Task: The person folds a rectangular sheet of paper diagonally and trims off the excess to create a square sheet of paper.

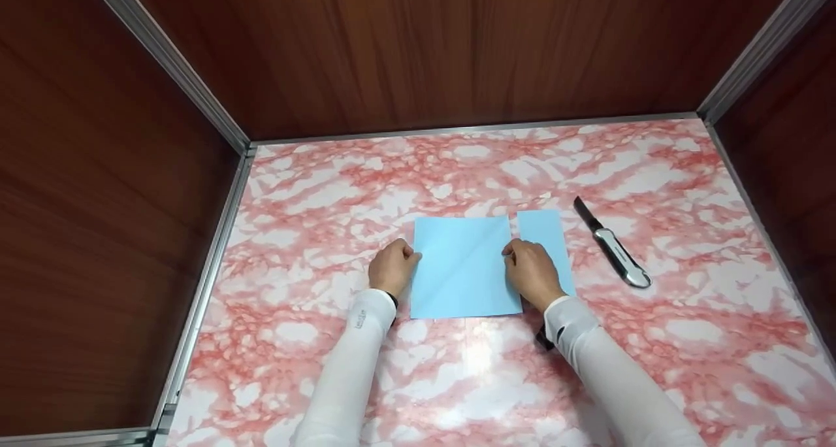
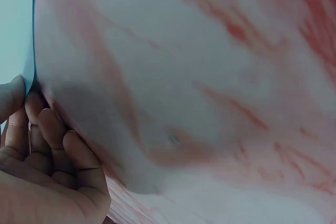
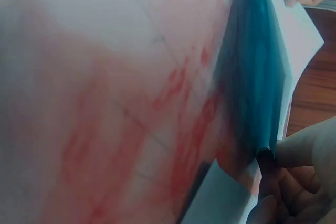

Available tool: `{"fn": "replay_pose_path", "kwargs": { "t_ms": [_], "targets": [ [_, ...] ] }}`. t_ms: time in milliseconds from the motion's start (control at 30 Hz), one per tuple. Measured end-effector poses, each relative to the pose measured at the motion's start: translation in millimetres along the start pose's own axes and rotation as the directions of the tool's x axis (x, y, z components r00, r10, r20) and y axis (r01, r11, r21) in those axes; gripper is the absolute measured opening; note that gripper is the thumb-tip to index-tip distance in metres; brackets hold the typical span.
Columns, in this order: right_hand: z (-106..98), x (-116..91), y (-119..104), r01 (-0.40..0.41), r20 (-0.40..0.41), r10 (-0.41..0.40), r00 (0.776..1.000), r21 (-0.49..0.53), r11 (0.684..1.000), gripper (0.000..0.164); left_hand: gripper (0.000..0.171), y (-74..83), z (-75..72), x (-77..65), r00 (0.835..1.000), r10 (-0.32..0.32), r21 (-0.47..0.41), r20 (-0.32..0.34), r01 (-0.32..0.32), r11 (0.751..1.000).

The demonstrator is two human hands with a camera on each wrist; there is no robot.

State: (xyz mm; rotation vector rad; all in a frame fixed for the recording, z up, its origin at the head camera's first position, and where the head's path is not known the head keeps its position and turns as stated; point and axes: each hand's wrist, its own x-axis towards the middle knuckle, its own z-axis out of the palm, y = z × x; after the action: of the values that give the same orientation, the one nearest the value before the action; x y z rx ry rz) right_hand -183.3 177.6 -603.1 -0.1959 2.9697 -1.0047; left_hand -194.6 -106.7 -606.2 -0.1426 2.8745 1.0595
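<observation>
A light blue sheet of paper [image 1: 462,270], nearly square with a faint diagonal crease, spans the space between both hands. Its left edge is pinched between the thumb and fingers of my left hand [image 1: 393,267]. On the opposite edge, my right hand [image 1: 534,274] pinches the paper in the same way. The right wrist view shows the sheet [image 3: 265,77] bowed, its shaded underside facing the camera. A narrow blue paper strip [image 1: 543,231] lies to the right, partly hidden under my right hand. In the left wrist view, curled fingers [image 2: 58,135] sit at the paper's edge.
A utility knife [image 1: 620,256] with its dark blade out lies right of the strip, blade pointing away. The red-and-white marbled tabletop [image 1: 313,238] is bordered by metal rails and brown wood-grain panels [image 1: 418,55] at the back and both sides.
</observation>
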Motion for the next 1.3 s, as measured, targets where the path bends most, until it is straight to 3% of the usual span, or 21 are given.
{"fn": "replay_pose_path", "kwargs": {
  "t_ms": [367,500,600,767,867,933,1000,1100,1167,1200,1300],
  "targets": [
    [4.3,10.2,-5.4,0.008,0.016,-0.006,1.0,-0.104,0.995,0.015,0.022,0.3,5.3,4.7,0.998,0.043,0.084,-0.046,-0.039,0.996],
    [6.6,11.3,-6.1,0.049,-0.036,-0.057,0.998,-0.185,0.981,0.014,0.022,2.1,5.5,5.7,0.999,0.031,0.096,-0.042,-0.027,0.995],
    [9.5,12.4,-6.4,0.116,-0.057,-0.135,0.989,-0.253,0.96,0.023,0.022,3.4,5.0,5.2,0.999,0.031,0.112,-0.042,-0.027,0.993],
    [15.0,10.5,-6.1,0.261,0.083,-0.248,0.965,-0.339,0.904,0.05,0.021,3.7,6.7,4.3,0.999,0.034,0.135,-0.042,-0.028,0.99],
    [16.8,6.9,-6.7,0.293,0.154,-0.252,0.955,-0.37,0.882,0.052,0.02,4.1,8.4,4.5,0.998,0.039,0.14,-0.051,-0.031,0.99],
    [17.4,5.6,-7.6,0.293,0.164,-0.248,0.955,-0.378,0.878,0.052,0.018,5.1,9.6,4.8,0.996,0.049,0.155,-0.073,-0.038,0.987],
    [17.9,5.4,-8.9,0.291,0.162,-0.247,0.955,-0.377,0.879,0.05,0.028,6.3,11.1,4.3,0.992,0.083,0.19,-0.096,-0.063,0.98],
    [18.2,5.8,-10.5,0.288,0.165,-0.242,0.956,-0.384,0.877,0.048,0.06,10.8,14.0,-0.9,0.98,0.195,0.301,-0.049,-0.172,0.938],
    [18.0,6.4,-11.5,0.283,0.166,-0.235,0.958,-0.395,0.874,0.047,0.067,15.1,15.9,-7.8,0.953,0.299,0.383,0.05,-0.294,0.876],
    [18.0,6.8,-11.8,0.281,0.165,-0.233,0.958,-0.404,0.871,0.046,0.065,17.5,16.7,-12.1,0.933,0.341,0.409,0.117,-0.358,0.839],
    [17.9,8.2,-12.8,0.275,0.158,-0.228,0.961,-0.421,0.864,0.044,0.056,23.6,18.4,-26.0,0.851,0.428,0.443,0.304,-0.525,0.727]
  ]
}}
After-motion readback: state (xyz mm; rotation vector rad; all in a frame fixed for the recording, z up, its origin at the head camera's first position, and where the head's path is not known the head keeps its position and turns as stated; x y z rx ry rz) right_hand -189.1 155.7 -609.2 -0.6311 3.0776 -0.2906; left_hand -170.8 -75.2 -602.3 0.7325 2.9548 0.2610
